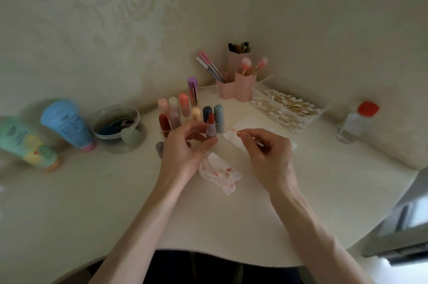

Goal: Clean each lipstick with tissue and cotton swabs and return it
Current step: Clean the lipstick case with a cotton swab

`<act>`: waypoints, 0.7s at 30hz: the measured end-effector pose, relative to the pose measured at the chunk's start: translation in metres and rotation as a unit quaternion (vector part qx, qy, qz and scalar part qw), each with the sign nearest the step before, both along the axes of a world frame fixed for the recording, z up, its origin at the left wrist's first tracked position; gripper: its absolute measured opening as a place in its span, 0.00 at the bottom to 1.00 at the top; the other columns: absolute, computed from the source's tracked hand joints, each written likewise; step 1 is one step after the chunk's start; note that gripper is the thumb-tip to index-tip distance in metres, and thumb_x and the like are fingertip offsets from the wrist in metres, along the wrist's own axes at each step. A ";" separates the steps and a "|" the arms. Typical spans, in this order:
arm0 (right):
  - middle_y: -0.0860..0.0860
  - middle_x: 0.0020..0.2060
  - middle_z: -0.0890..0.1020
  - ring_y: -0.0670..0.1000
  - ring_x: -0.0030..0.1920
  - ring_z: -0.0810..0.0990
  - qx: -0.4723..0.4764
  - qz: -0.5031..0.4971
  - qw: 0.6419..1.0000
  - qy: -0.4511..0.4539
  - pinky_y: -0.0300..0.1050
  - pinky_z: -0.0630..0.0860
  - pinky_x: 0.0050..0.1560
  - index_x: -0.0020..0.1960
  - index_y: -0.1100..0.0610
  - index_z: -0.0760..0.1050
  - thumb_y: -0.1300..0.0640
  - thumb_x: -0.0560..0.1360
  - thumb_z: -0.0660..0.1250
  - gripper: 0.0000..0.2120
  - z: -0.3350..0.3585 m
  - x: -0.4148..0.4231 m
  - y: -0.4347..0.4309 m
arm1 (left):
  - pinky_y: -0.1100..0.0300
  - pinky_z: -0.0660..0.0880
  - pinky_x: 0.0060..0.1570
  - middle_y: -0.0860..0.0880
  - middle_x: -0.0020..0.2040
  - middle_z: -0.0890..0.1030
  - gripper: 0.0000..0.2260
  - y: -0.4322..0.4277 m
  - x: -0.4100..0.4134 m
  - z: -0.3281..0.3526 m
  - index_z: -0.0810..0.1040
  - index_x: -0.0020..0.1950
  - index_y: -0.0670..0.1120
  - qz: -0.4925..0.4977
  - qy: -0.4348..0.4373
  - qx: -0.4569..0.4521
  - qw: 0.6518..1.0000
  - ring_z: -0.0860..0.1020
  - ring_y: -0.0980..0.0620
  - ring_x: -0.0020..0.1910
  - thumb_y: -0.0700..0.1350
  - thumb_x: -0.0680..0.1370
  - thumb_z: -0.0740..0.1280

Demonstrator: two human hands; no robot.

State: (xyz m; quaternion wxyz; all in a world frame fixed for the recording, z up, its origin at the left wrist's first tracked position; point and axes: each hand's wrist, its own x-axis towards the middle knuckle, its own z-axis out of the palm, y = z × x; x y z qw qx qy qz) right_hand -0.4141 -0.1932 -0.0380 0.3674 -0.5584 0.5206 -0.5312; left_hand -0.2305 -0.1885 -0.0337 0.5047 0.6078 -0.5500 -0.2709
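A pale cream wall with faint damask pattern (115, 5) backs a cream, curved-edged tabletop (92, 202) (soft, dim light throughout).

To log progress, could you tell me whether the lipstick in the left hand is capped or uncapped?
Uncapped: the lipstick held by the left hand shows its bare red tip.

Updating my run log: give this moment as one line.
left hand: holds uncapped red lipstick | right hand: pinches stained cotton swab | stained tissue: on table
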 end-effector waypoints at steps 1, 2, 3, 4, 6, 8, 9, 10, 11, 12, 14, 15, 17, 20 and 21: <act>0.37 0.40 0.87 0.39 0.43 0.84 0.005 -0.003 1.000 0.001 0.30 0.74 0.43 0.46 0.47 0.86 0.58 0.80 0.73 0.07 0.000 0.000 0.000 | 0.76 0.73 0.46 0.62 0.44 0.84 0.12 -0.002 -0.001 -0.002 0.81 0.49 0.58 0.004 -0.014 0.008 1.000 0.81 0.67 0.44 0.43 0.73 0.79; 0.36 0.40 0.87 0.39 0.43 0.84 0.008 -0.002 1.000 0.003 0.30 0.74 0.43 0.45 0.46 0.86 0.57 0.80 0.74 0.08 0.000 -0.001 0.000 | 0.76 0.72 0.47 0.62 0.44 0.84 0.11 -0.003 -0.001 -0.004 0.81 0.50 0.57 0.007 -0.027 0.014 0.999 0.81 0.68 0.45 0.44 0.74 0.79; 0.36 0.40 0.86 0.39 0.43 0.84 0.010 0.001 1.000 0.007 0.30 0.75 0.43 0.45 0.46 0.86 0.58 0.80 0.73 0.08 0.000 -0.001 0.000 | 0.76 0.72 0.46 0.62 0.45 0.84 0.10 -0.005 -0.002 -0.006 0.82 0.51 0.55 0.008 -0.039 0.020 0.999 0.81 0.68 0.45 0.44 0.74 0.79; 0.36 0.40 0.86 0.39 0.44 0.84 0.011 0.005 1.000 0.011 0.30 0.75 0.44 0.45 0.45 0.86 0.58 0.80 0.73 0.09 0.000 0.000 0.001 | 0.76 0.73 0.46 0.61 0.44 0.84 0.10 -0.006 -0.003 -0.008 0.83 0.51 0.53 0.008 -0.049 0.023 0.998 0.81 0.68 0.45 0.45 0.74 0.79; 0.35 0.40 0.86 0.39 0.45 0.84 0.015 0.011 1.000 0.018 0.30 0.76 0.45 0.45 0.45 0.86 0.58 0.80 0.73 0.09 0.001 0.000 0.002 | 0.74 0.74 0.47 0.60 0.45 0.85 0.10 -0.009 -0.003 -0.011 0.83 0.52 0.51 0.009 -0.062 0.025 0.998 0.82 0.66 0.44 0.45 0.74 0.79; 0.36 0.40 0.86 0.39 0.44 0.84 0.018 0.013 1.000 0.020 0.31 0.76 0.45 0.45 0.45 0.86 0.57 0.80 0.73 0.09 0.001 -0.001 0.002 | 0.71 0.76 0.48 0.60 0.44 0.85 0.09 -0.012 -0.004 -0.011 0.83 0.51 0.51 0.013 -0.075 0.019 0.997 0.82 0.65 0.44 0.45 0.73 0.79; 0.36 0.40 0.86 0.39 0.44 0.84 0.019 0.014 1.000 0.021 0.31 0.76 0.44 0.44 0.45 0.86 0.57 0.80 0.73 0.09 0.001 -0.001 0.002 | 0.70 0.76 0.47 0.60 0.44 0.84 0.10 -0.012 -0.005 -0.010 0.83 0.51 0.52 0.015 -0.086 0.015 0.996 0.82 0.65 0.44 0.45 0.73 0.79; 0.36 0.39 0.86 0.39 0.44 0.84 0.020 0.015 0.999 0.021 0.30 0.75 0.44 0.44 0.44 0.86 0.57 0.80 0.73 0.10 0.001 -0.001 0.002 | 0.70 0.77 0.47 0.61 0.44 0.84 0.10 -0.012 -0.006 -0.009 0.82 0.51 0.53 0.019 -0.097 0.012 0.995 0.82 0.65 0.44 0.45 0.73 0.79; 0.36 0.39 0.86 0.39 0.44 0.84 0.021 0.017 0.999 0.020 0.30 0.75 0.44 0.44 0.45 0.86 0.57 0.80 0.73 0.10 0.001 -0.001 0.002 | 0.70 0.76 0.47 0.62 0.43 0.84 0.10 -0.012 -0.007 -0.009 0.81 0.51 0.54 0.022 -0.105 0.010 0.994 0.82 0.65 0.44 0.45 0.73 0.79; 0.36 0.39 0.86 0.39 0.43 0.84 0.022 0.019 0.999 0.019 0.30 0.74 0.44 0.44 0.45 0.86 0.58 0.80 0.73 0.10 0.001 -0.001 0.002 | 0.71 0.76 0.47 0.63 0.43 0.83 0.11 -0.012 -0.007 -0.009 0.81 0.51 0.55 0.025 -0.114 0.009 0.993 0.81 0.66 0.44 0.45 0.73 0.79; 0.37 0.39 0.86 0.39 0.43 0.84 0.022 0.023 0.999 0.020 0.30 0.74 0.44 0.44 0.45 0.86 0.57 0.80 0.73 0.09 0.001 0.000 0.003 | 0.73 0.74 0.46 0.64 0.43 0.82 0.12 -0.011 -0.008 -0.010 0.80 0.50 0.56 0.028 -0.132 0.010 0.991 0.81 0.67 0.44 0.45 0.73 0.78; 0.36 0.39 0.86 0.39 0.43 0.84 0.023 0.024 0.999 0.021 0.29 0.74 0.44 0.44 0.45 0.86 0.57 0.80 0.73 0.09 0.001 0.000 0.003 | 0.74 0.73 0.46 0.64 0.43 0.83 0.12 -0.011 -0.009 -0.010 0.80 0.51 0.56 0.030 -0.139 0.012 0.990 0.81 0.66 0.44 0.45 0.73 0.78; 0.36 0.39 0.86 0.38 0.43 0.84 0.024 0.025 0.999 0.022 0.29 0.74 0.43 0.44 0.45 0.86 0.57 0.80 0.73 0.09 0.001 0.000 0.003 | 0.73 0.73 0.49 0.62 0.45 0.84 0.12 -0.010 -0.009 -0.011 0.80 0.52 0.55 0.033 -0.143 0.015 0.989 0.82 0.64 0.45 0.45 0.73 0.79; 0.36 0.39 0.86 0.38 0.43 0.84 0.025 0.025 0.999 0.024 0.29 0.74 0.43 0.45 0.46 0.87 0.57 0.80 0.73 0.09 0.001 0.001 0.004 | 0.78 0.69 0.49 0.61 0.46 0.83 0.13 -0.009 -0.009 -0.010 0.81 0.54 0.55 0.035 -0.148 0.022 0.988 0.81 0.63 0.47 0.46 0.73 0.78; 0.36 0.39 0.86 0.38 0.43 0.84 0.028 0.025 0.999 0.024 0.29 0.73 0.42 0.45 0.46 0.87 0.57 0.80 0.73 0.08 0.001 0.001 0.004 | 0.79 0.69 0.48 0.61 0.46 0.83 0.13 -0.009 -0.009 -0.010 0.81 0.55 0.54 0.034 -0.147 0.023 0.988 0.81 0.64 0.47 0.46 0.73 0.78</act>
